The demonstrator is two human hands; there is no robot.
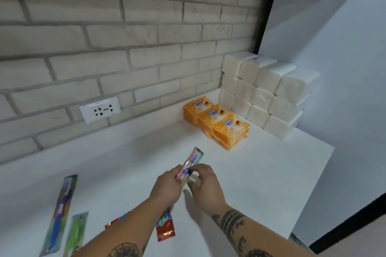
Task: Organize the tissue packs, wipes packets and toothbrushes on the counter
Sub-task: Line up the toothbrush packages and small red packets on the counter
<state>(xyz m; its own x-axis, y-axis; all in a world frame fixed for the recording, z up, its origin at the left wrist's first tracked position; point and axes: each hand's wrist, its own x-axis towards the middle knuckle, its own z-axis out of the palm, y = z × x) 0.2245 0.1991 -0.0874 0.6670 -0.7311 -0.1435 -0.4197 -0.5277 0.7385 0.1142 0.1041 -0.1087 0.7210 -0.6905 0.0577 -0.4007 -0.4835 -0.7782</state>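
Observation:
My left hand (167,185) grips packaged toothbrushes (191,162) lifted above the white counter (261,173), their tops pointing up and right. My right hand (205,183) pinches the lower part of the same bundle. Two more packaged toothbrushes lie flat at the lower left, a blue one (59,215) and a green one (76,233). Red toothbrush packs (165,225) lie under my left forearm, partly hidden. Orange wipes packets (221,122) sit in three stacks near the back right. White tissue packs (265,94) are stacked in rows in the corner.
A brick wall runs along the back of the counter, with a white wall socket (100,109) low on it. The counter ends at its right edge (313,190), beside a white side wall. Dark floor shows below at the right.

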